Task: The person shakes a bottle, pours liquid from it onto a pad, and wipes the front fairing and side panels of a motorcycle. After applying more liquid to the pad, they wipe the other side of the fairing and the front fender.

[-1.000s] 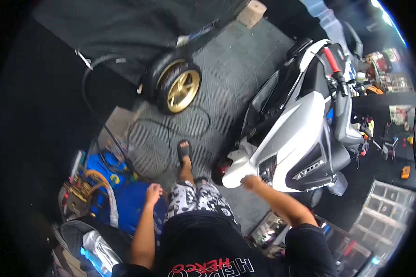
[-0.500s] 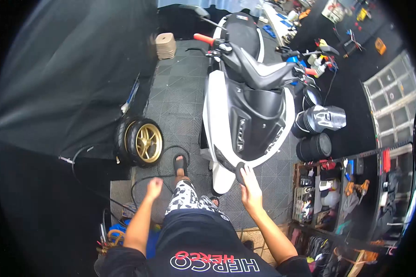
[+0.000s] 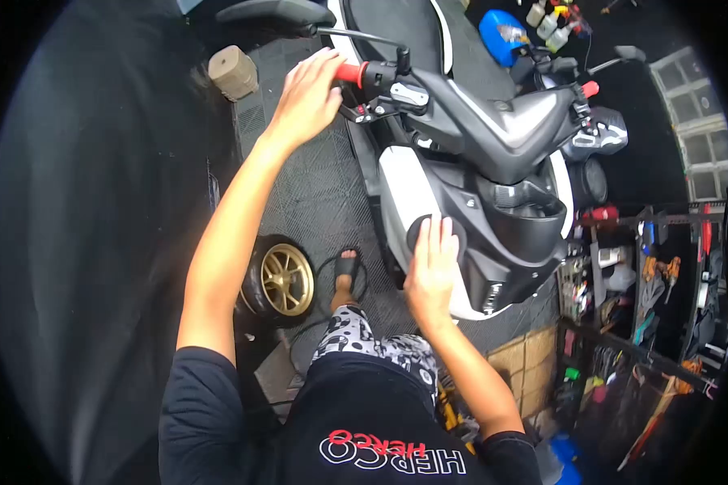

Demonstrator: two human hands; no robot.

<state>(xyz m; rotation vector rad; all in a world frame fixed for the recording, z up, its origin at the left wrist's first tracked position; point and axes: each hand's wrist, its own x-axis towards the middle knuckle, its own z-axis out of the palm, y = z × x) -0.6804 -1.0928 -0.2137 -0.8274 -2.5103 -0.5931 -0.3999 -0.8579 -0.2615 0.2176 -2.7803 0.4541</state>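
A scooter (image 3: 501,242) with white and matte black panels stands before me. My left hand (image 3: 309,95) is closed around the outer end of its red handlebar grip (image 3: 350,73), beside the lever. Under the fingers of my right hand (image 3: 433,271) is a round black pad (image 3: 416,232), pressed flat against the white side panel (image 3: 404,182). The fingers lie over the pad and hide part of it. Ahead of my left hand, a black mirror (image 3: 279,14) sticks out from the handlebar.
A gold-rimmed wheel (image 3: 287,280) stands on the floor to the left, near my foot. Stacked brown blocks (image 3: 233,73) sit by the black wall covering. Shelves with tools (image 3: 623,283) line the right side. Spray bottles (image 3: 554,28) stand at the back right.
My left hand has risen from beside my leg to the handlebar grip. My right hand and the pad have moved from the scooter's front end up the white panel. My view has shifted closer.
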